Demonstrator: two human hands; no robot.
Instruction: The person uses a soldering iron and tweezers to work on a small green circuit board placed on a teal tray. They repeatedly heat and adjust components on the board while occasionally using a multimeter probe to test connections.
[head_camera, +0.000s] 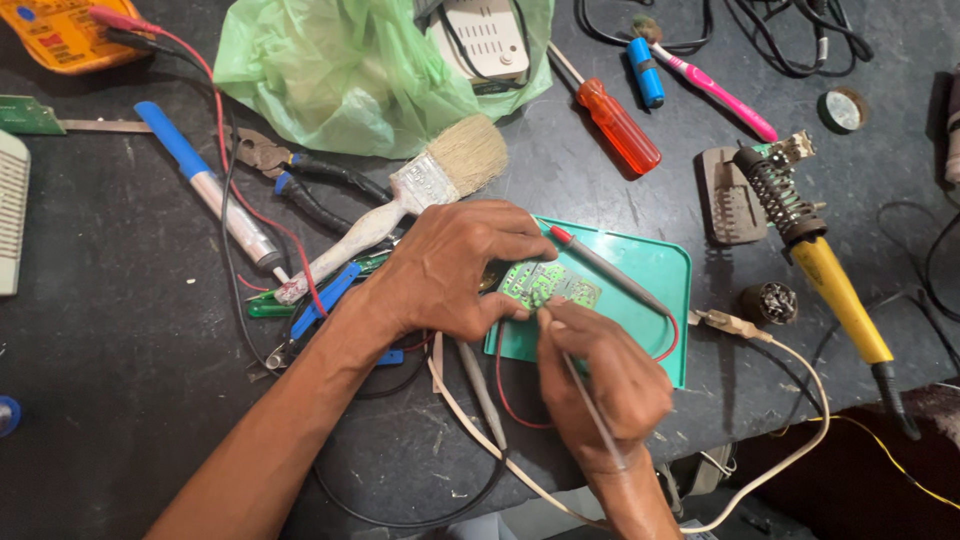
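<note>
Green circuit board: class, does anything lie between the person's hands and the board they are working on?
Nothing visible does. The left hand already touches the green circuit board on the green tray, holding a red-tipped probe across it. The right hand presses a thin dark probe onto the board's near edge.

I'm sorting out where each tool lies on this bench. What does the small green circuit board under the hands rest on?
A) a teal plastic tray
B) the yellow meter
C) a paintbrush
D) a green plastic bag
A: the circuit board lies on the teal plastic tray, steadied by the left hand, while the right hand holds a probe to it.
</note>
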